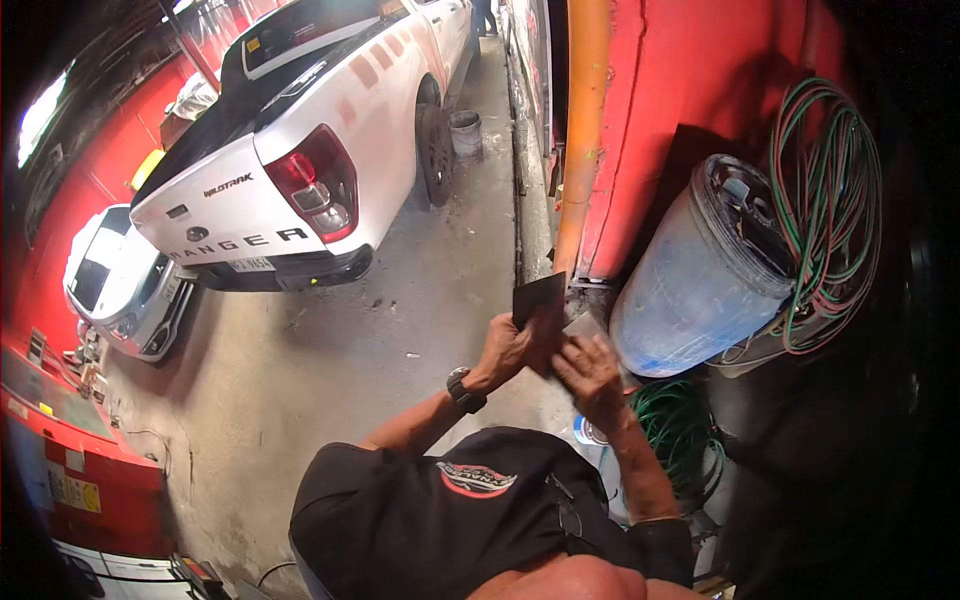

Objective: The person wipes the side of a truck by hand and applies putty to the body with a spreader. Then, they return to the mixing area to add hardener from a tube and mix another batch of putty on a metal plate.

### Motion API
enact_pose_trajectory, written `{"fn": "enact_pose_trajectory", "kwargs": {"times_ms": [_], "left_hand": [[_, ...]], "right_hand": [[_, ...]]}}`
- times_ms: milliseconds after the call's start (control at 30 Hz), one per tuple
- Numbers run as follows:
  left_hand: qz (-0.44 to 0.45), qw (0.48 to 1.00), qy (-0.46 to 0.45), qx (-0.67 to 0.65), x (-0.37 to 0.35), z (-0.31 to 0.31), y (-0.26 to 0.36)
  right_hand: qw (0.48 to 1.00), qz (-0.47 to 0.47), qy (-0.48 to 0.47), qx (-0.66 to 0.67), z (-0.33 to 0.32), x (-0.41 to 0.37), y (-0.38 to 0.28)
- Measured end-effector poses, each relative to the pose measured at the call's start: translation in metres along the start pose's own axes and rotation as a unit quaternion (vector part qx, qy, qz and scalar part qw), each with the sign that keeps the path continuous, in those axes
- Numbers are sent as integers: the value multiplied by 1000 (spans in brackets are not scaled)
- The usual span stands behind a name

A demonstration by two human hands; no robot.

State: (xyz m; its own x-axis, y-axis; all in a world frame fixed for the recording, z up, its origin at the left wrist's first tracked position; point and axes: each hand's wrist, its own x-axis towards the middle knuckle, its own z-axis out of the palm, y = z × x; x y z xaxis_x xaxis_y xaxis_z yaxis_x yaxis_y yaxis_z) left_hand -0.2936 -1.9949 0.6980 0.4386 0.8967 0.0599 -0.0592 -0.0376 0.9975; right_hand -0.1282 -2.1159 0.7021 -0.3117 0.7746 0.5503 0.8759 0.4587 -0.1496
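Note:
My left hand [503, 348], with a black watch at the wrist, is closed on a dark, stiff-looking sheet of sandpaper [538, 296]. The sheet's upper part stands out past my fingers, while its lower, brownish part is smeared by motion. Just right of it is my right hand [590, 378], its fingers stretched and spread close to the sheet's lower edge. Blur hides whether they touch it. Behind the right fingers shows a pale grey flat surface [586, 326], which I cannot identify.
A white pickup [345, 130] stands ahead on the left, beside a silver car [130, 290]. Near its wheel is a bucket [465, 135]. On the right are a blue drum [690, 280], coiled hoses [835, 200], a green hose pile [670, 440] and an orange pipe [582, 150].

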Motion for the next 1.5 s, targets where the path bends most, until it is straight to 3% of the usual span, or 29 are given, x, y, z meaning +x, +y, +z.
{"fn": "enact_pose_trajectory", "kwargs": {"times_ms": [33,67,100,167,200,233,333,467,600,700,767,800,900,933,1033,1067,1200,1333,1433,1500], "left_hand": [[-17,1000,10,16,1,-5,-3],[-41,997,46,-54,2,-7,-6],[-80,994,76,22,6,-21,0],[-87,978,147,-124,18,-33,24],[-52,971,129,-196,13,-27,62],[-35,953,69,-294,17,-26,66],[-128,917,-10,-377,13,-20,54],[-163,874,-38,-456,6,4,46],[-72,926,-35,-370,8,0,31],[-73,937,-1,-342,10,-8,17],[-73,937,41,-339,1,4,58],[-75,936,64,-339,-2,9,71],[-45,965,41,-253,7,-2,27],[-20,972,78,-219,7,5,29],[-16,979,111,-172,3,3,31],[-24,980,117,-156,1,1,33],[-69,988,115,-80,0,-20,14],[-53,982,108,-142,3,-32,9],[-79,989,111,-59,6,-45,26],[-70,986,121,-86,20,-58,12]], "right_hand": [[1000,-9,-8,16,3,0,-5],[1000,-17,4,20,0,3,-9],[999,-11,-5,40,-2,2,-6],[997,11,-26,78,-10,0,9],[992,37,2,120,-16,5,14],[972,18,92,217,-14,11,21],[930,87,190,302,-56,45,-1],[953,3,178,247,-51,62,-8],[996,31,62,55,-35,51,18],[996,69,-11,-64,-35,32,43],[987,95,-41,-121,-43,29,43],[988,134,28,-71,-47,34,41],[990,59,10,-129,-39,48,11],[987,44,7,-157,-22,43,-2],[987,46,-4,-157,-47,50,-4],[985,80,35,-147,-53,56,-5],[992,-17,-11,-124,-16,55,-5],[988,28,55,-140,-35,82,-1],[995,-67,-21,-77,-1,95,5],[997,-46,-22,58,-7,111,16]]}}
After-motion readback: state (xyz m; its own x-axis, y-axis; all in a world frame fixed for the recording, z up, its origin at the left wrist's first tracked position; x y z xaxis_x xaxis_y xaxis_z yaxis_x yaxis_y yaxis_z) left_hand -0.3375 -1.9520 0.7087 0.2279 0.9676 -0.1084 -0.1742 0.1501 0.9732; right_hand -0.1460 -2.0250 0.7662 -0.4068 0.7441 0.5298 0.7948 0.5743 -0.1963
